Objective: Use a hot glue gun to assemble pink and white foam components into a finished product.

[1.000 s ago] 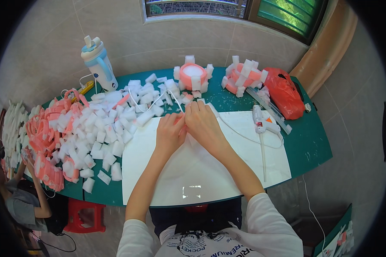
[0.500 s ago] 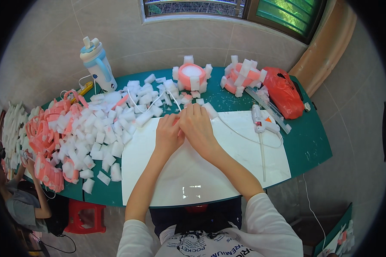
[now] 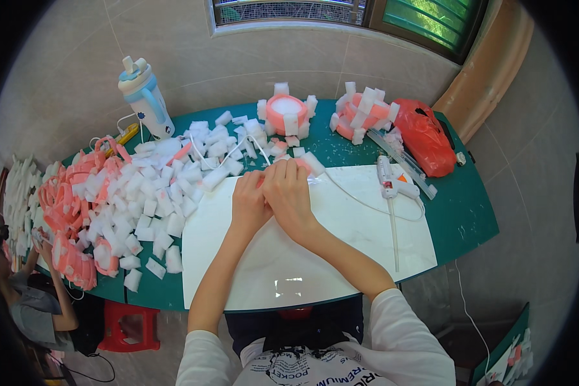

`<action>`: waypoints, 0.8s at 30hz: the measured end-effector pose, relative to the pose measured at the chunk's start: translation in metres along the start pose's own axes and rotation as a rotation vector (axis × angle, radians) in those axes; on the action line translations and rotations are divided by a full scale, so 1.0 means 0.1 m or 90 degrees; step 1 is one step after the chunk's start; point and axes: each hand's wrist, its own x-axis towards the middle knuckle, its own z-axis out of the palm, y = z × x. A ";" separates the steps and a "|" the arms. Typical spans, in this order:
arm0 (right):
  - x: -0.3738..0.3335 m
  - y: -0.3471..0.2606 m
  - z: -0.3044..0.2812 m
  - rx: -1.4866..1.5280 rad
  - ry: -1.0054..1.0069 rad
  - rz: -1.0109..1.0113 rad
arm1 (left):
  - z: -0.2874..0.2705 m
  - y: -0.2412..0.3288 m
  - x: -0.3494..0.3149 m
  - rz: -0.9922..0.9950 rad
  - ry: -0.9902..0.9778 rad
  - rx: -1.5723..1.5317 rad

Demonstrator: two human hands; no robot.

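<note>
My left hand and my right hand are close together over the far part of a white board, fingers curled. Between them is a pink foam piece, mostly covered by the hands; a bit of it shows beyond the right fingertips. A white foam block sticks out beside the right hand, next to that pink bit; whether it is joined on cannot be made out. A hot glue gun with a long glue stick rests on the board to the right.
Loose white foam blocks and pink foam rings heap up at left. Pink rings studded with white blocks stand behind the hands, near a red plastic bag. A tumbler stands at back left. Another person sits at far left.
My right hand has shifted slightly left and nearer to me. A pink bit now shows beside its fingertips, where only the white block showed before.
</note>
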 end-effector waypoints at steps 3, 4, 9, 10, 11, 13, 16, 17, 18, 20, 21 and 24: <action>-0.01 -0.01 0.00 -0.028 0.007 -0.010 | -0.02 0.01 0.01 0.000 -0.006 0.003; -0.02 -0.02 0.00 -0.034 0.006 -0.007 | -0.01 0.01 0.00 -0.004 -0.003 -0.002; -0.03 -0.02 0.01 -0.028 -0.023 -0.009 | -0.02 0.02 0.01 -0.013 -0.011 -0.005; -0.03 -0.02 0.00 -0.028 -0.025 -0.010 | -0.02 0.02 0.01 -0.011 -0.006 -0.007; -0.03 -0.02 0.00 -0.028 -0.026 -0.011 | -0.01 0.02 0.01 -0.010 -0.002 -0.009; -0.03 0.00 -0.01 -0.020 -0.014 -0.009 | -0.02 0.00 0.00 -0.014 -0.016 -0.005; -0.03 -0.01 0.00 -0.005 -0.018 -0.008 | -0.03 0.00 0.00 -0.015 -0.021 -0.003; -0.03 -0.01 0.01 0.004 -0.034 -0.010 | -0.02 0.01 0.01 -0.011 -0.012 -0.002; -0.04 -0.02 0.01 0.004 -0.034 -0.010 | -0.02 0.01 0.01 -0.011 -0.012 -0.002; -0.05 -0.04 0.01 -0.037 -0.030 0.007 | -0.01 0.02 0.01 -0.012 -0.007 -0.009; -0.04 -0.04 -0.01 -0.037 -0.029 0.007 | -0.01 0.02 0.01 -0.012 -0.007 -0.007; -0.04 -0.02 -0.05 -0.055 -0.019 -0.012 | -0.01 0.02 0.00 -0.011 -0.002 -0.007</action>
